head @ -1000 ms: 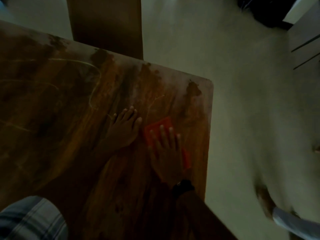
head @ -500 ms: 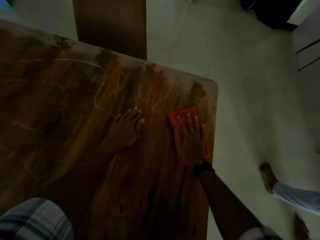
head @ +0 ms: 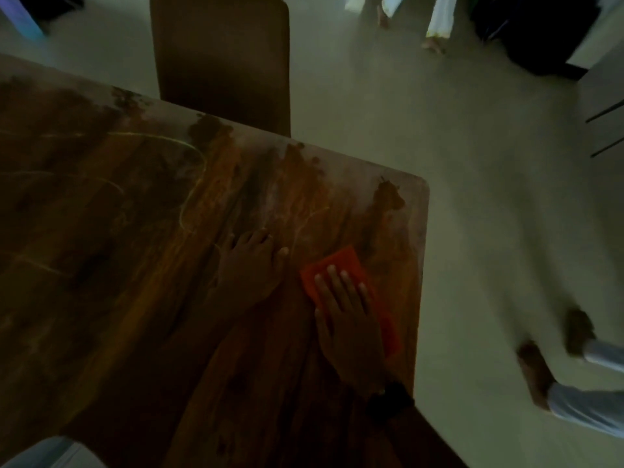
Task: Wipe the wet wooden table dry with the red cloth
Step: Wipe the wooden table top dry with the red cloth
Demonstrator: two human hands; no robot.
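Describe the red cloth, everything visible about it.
The red cloth is an orange-red, flat rectangle, apparently folded, lying on the wooden table near its right edge, below the far corner. Its long side runs slantwise, from upper left to lower right. The right hand lies palm-down over its middle with fingers spread, hiding much of it; the top end and a strip along the right side show. The left hand rests flat on the wood beside it, not touching it. Dim light hides the texture.
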